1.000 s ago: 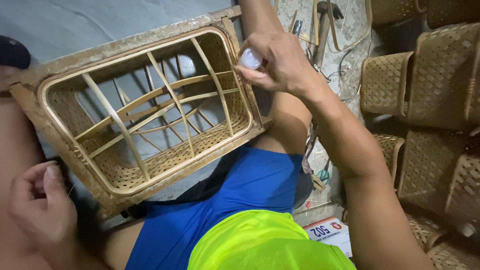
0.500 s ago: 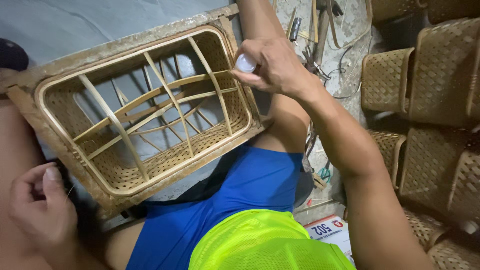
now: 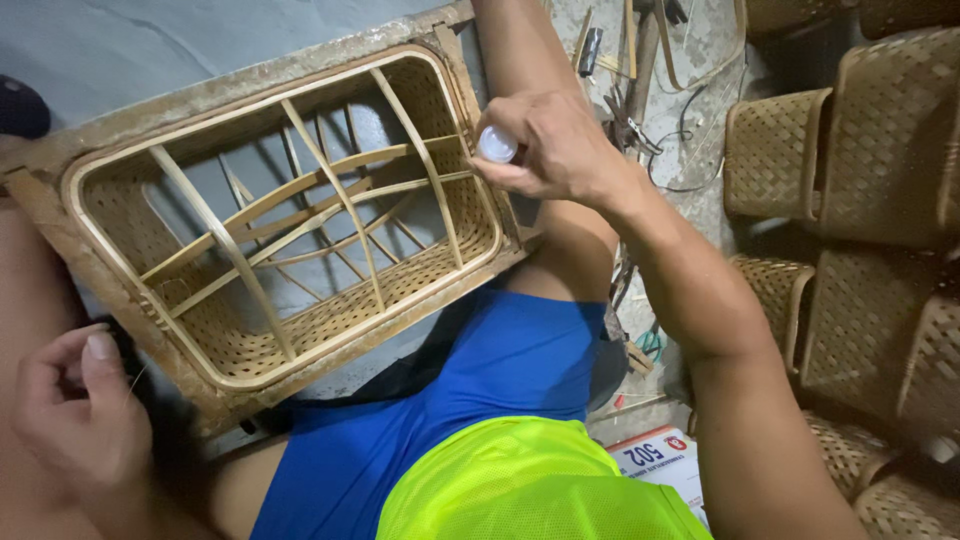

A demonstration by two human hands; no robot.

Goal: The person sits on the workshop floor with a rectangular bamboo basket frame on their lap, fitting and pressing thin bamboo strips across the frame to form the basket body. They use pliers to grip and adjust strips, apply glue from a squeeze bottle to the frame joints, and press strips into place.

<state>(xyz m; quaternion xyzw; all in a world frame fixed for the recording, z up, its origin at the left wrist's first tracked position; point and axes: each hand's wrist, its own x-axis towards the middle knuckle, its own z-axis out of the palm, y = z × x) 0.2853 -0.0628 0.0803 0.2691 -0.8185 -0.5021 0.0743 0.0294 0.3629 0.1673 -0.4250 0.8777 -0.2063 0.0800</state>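
Right hand (image 3: pixel 560 150), upper centre, fingers clamped on a small white bottle (image 3: pixel 497 144) at the basket (image 3: pixel 240 370) rim; left hand (image 3: pixel 75 410), lower left, pinches perhaps a thin strand

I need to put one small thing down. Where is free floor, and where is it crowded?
Free: grey floor beyond the basket frame. Crowded: the strip between the right hand and the stacked woven baskets, littered with tools and wires.

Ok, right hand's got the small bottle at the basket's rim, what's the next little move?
Probably tip the small bottle down onto the basket rim beside it: the right hand holds it just over that edge, while the left hand pinches a thin strand at the near corner.
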